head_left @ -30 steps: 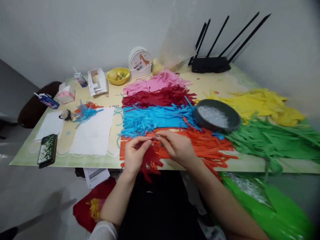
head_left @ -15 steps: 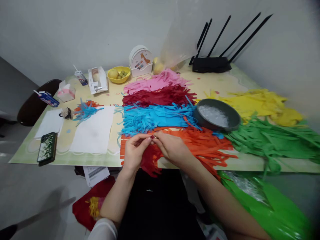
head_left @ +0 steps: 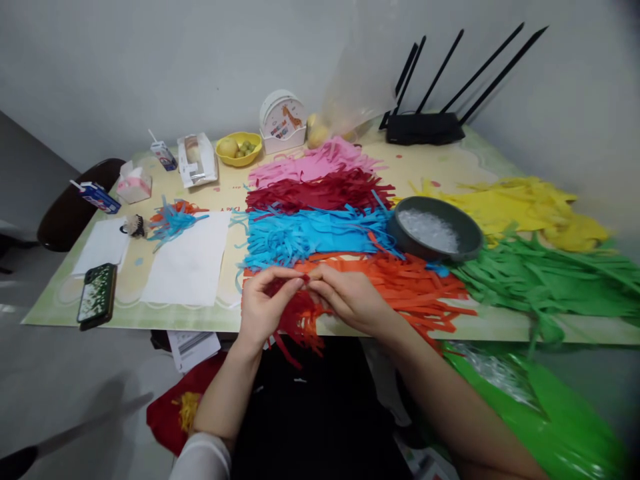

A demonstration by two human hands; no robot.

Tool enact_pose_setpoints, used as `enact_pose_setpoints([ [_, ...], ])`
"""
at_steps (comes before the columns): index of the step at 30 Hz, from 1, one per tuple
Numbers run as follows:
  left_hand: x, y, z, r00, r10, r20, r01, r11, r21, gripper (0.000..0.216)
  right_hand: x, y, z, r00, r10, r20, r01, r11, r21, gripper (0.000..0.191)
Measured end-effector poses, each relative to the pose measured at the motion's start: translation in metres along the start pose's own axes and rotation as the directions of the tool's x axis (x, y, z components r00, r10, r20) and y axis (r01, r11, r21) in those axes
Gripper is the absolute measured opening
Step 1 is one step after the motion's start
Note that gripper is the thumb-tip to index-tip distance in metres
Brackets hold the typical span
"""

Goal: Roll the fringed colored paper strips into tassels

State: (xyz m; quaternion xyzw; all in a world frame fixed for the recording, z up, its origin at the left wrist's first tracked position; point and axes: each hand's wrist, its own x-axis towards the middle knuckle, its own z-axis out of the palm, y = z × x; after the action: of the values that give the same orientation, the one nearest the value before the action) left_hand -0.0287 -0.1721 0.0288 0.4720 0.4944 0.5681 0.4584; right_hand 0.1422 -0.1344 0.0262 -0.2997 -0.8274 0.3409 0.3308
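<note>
Low over the table's front edge, my left hand (head_left: 261, 307) pinches the top of a dark red tassel (head_left: 294, 319) of thin fringe strips. Its strips hang below the fingers, over the table edge. My right hand (head_left: 350, 297) meets it there, thumb and fingertips pressed together at the tassel's top; whatever lies between them is too small to make out. Under both hands is orange fringe (head_left: 400, 287), with blue fringe (head_left: 320, 235) just behind. A dark grey bowl (head_left: 467, 248) of clear, thin plastic pieces stands to the right of the blue fringe.
Dark red (head_left: 320, 192), pink (head_left: 320, 160), yellow (head_left: 525, 210) and green fringe (head_left: 555, 277) cover more table. Left lie white sheets (head_left: 187, 267), a blue-orange tassel (head_left: 175, 223) and a phone (head_left: 97, 293). A fruit bowl (head_left: 237, 160) and router (head_left: 425, 129) stand behind.
My left hand has shifted slightly left, and the dark red strips hang more spread and a little lower. My right fingertips have moved slightly against the tassel's top.
</note>
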Motion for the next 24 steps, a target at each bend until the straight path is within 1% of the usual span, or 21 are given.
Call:
enact_pose_setpoints([
  [2,-0.0024,0.0035,-0.0011,0.999,0.038,-0.002,-0.038,0.996,0.077,0.007,0.0000,0.0001,-0.0004,1.000,-0.014,0.008,0.013,1.000,0.015,0.031],
  [4,-0.0038,0.0054,-0.0014,0.999,0.046,0.003,-0.046,0.992,0.115,0.008,0.0001,-0.0003,0.0001,1.000,-0.019,0.009,0.018,0.999,0.040,0.033],
  [7,-0.0043,0.0070,-0.0006,0.999,0.018,0.030,-0.021,0.995,0.100,0.010,0.0000,-0.0017,0.0012,1.000,-0.008,-0.004,0.009,0.995,0.102,0.034],
  [10,-0.0042,0.0081,-0.0001,0.999,0.014,0.041,-0.018,0.995,0.103,0.010,0.0002,-0.0030,0.0012,0.999,-0.025,-0.037,0.029,0.994,0.106,0.034],
  [13,-0.0041,0.0085,-0.0014,0.996,0.076,0.043,-0.083,0.974,0.213,0.008,0.0012,-0.0031,-0.0016,0.998,-0.054,-0.019,0.055,0.997,0.056,0.036],
  [17,-0.0030,0.0090,-0.0052,0.978,0.179,0.105,-0.205,0.915,0.347,0.008,0.0028,-0.0009,-0.0059,0.998,-0.061,0.014,0.061,0.998,0.034,0.039],
  [19,-0.0023,0.0095,-0.0062,0.968,0.219,0.125,-0.251,0.882,0.399,0.008,0.0030,0.0011,-0.0057,1.000,-0.024,-0.009,0.025,0.996,0.081,0.033],
  [21,-0.0017,0.0097,-0.0061,0.962,0.241,0.132,-0.275,0.857,0.436,0.008,0.0022,0.0030,-0.0033,0.996,0.071,-0.050,-0.061,0.981,0.186,0.025],
  [24,-0.0015,0.0081,-0.0045,0.965,0.228,0.130,-0.262,0.870,0.417,0.007,0.0001,0.0045,0.0028,0.968,0.245,-0.059,-0.200,0.889,0.412,0.022],
])
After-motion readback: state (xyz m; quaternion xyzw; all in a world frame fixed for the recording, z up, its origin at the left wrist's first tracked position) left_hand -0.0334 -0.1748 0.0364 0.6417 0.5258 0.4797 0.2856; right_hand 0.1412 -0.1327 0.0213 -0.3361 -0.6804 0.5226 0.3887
